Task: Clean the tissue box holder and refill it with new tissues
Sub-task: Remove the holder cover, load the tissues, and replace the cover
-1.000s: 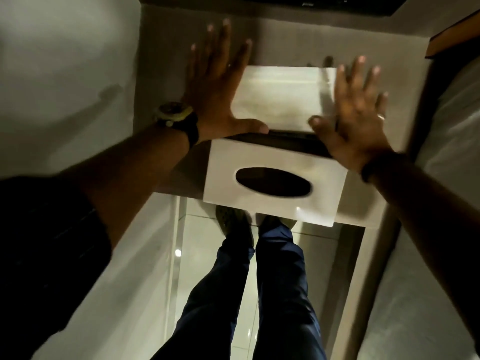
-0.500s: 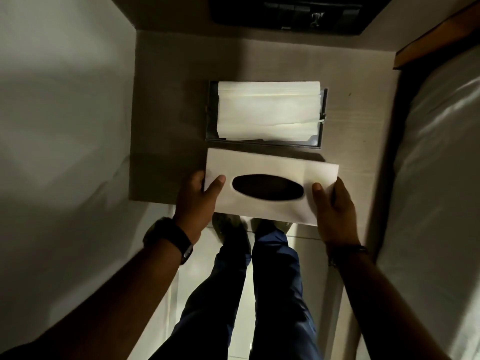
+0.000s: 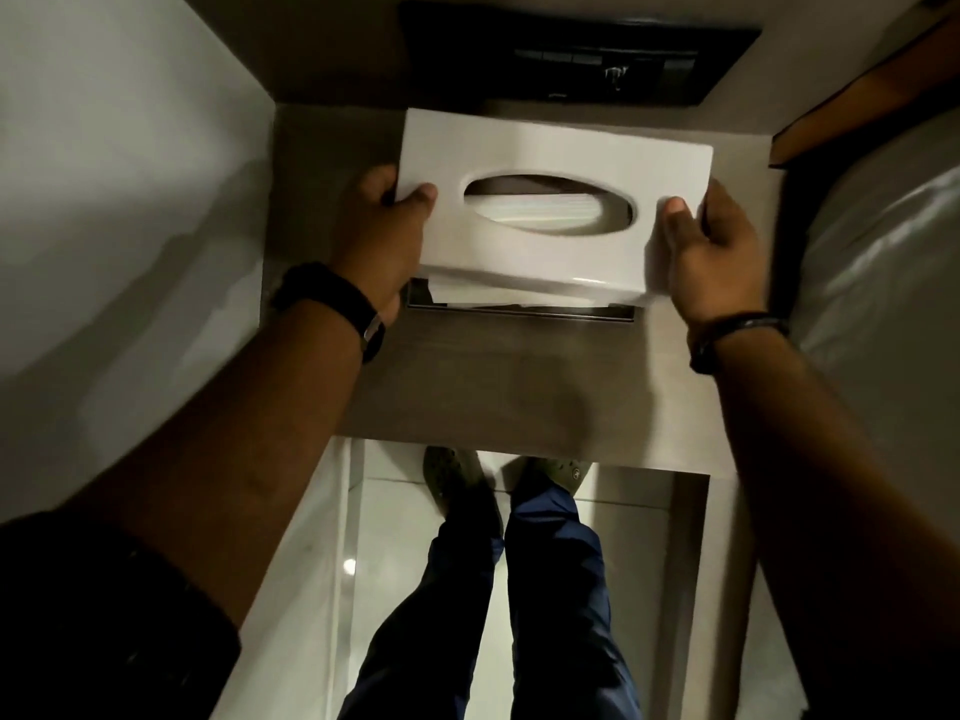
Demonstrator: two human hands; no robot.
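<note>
White and glossy, the cover (image 3: 556, 200) of the tissue box holder is held above the desk (image 3: 498, 387) by both hands. The left hand (image 3: 376, 241) grips its left end, thumb on the top face and the other fingers hidden under the edge. The right hand (image 3: 711, 252) grips the right end in the same way, thumb on top near the corner. The cover is tilted, with its near edge hanging just over the base tray (image 3: 519, 311). Only the front rim of this dark tray shows, in the far half of the desk. Through the oval opening (image 3: 549, 204) of the cover the white tissues (image 3: 540, 210) are visible, and one corner of them also shows under the near left edge.

The far edge of the cover comes close to a dark panel (image 3: 576, 59) on the back wall. On the left side the desk meets a pale wall (image 3: 130, 174), with a narrow strip of bare desk between the wall and the left hand. On the right side a bed (image 3: 883, 304) with a light sheet stands beside the desk edge, near the right hand. The near half of the desk is bare wood grain up to its front edge. Below this edge the person's legs and shoes (image 3: 498, 475) stand on a shiny floor (image 3: 400, 537).
</note>
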